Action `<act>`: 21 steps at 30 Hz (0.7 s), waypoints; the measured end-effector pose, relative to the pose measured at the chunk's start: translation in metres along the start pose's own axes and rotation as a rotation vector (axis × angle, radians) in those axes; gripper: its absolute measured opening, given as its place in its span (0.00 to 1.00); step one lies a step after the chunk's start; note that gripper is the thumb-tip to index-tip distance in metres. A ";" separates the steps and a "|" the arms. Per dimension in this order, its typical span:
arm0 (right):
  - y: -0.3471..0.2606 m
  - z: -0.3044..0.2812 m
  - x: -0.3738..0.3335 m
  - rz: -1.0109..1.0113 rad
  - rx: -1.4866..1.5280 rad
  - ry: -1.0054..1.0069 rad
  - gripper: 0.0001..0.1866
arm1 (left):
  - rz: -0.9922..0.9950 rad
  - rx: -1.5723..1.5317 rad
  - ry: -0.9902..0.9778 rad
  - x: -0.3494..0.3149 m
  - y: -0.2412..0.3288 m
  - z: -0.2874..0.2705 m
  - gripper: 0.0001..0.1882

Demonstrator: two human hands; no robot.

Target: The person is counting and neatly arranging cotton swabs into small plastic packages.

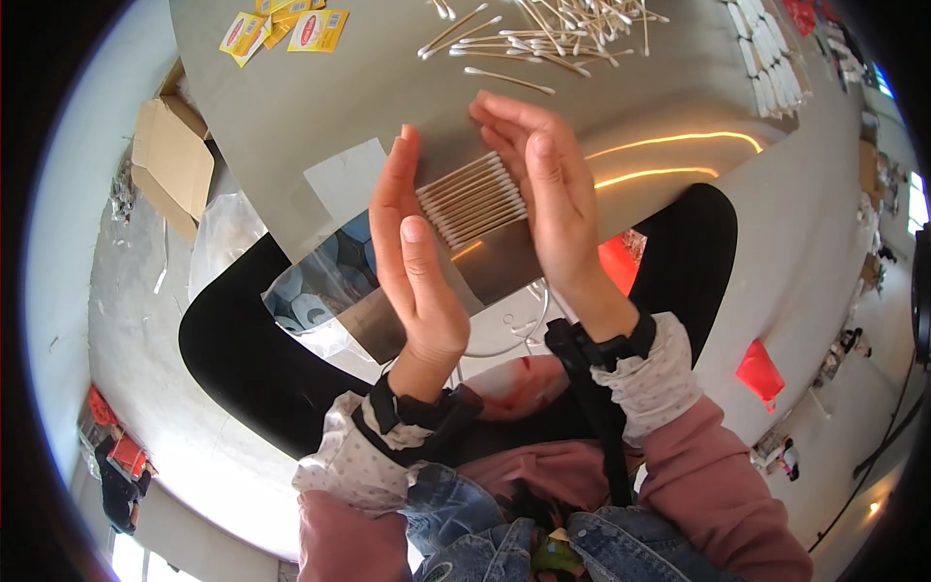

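A neat row of cotton swabs [472, 200] lies side by side near the front edge of the metal-topped table [388, 92]. My left hand [412, 242] stands on edge at the row's left ends, fingers stretched out and thumb raised. Facing it at the right ends is my right hand [555, 194], its fingers long and slightly bent, thumb up. Both palms flank the row closely; whether they touch the swab tips I cannot tell. Farther back, a loose heap of cotton swabs [553, 44] is scattered, with a single swab [509, 80] nearer to me.
Yellow packets [320, 31] lie at the far left of the table. A white paper piece [346, 180] sits left of my left hand. Bundled swabs [771, 68] line the far right. Left of the table are an open cardboard box [173, 155] and a clear plastic bag [228, 238].
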State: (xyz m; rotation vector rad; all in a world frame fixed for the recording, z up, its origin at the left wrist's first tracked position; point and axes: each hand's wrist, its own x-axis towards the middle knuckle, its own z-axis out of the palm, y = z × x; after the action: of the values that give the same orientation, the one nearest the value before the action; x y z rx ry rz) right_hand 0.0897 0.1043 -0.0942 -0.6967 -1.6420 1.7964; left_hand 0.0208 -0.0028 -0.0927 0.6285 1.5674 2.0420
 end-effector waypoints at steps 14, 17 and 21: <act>-0.008 -0.014 0.002 -0.096 -0.027 0.229 0.25 | -0.124 -0.160 0.275 -0.008 0.013 -0.001 0.31; -0.008 -0.011 0.003 -0.124 -0.217 0.214 0.22 | -0.122 -0.090 0.274 -0.010 0.016 -0.001 0.31; -0.001 0.006 0.009 -0.375 -0.885 0.106 0.24 | -0.118 -0.070 0.263 -0.012 0.022 0.001 0.32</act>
State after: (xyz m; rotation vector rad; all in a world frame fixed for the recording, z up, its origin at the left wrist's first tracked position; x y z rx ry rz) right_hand 0.0796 0.1067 -0.0921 -0.7490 -2.2942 0.7106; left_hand 0.0285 -0.0145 -0.0716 0.2416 1.6250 2.1468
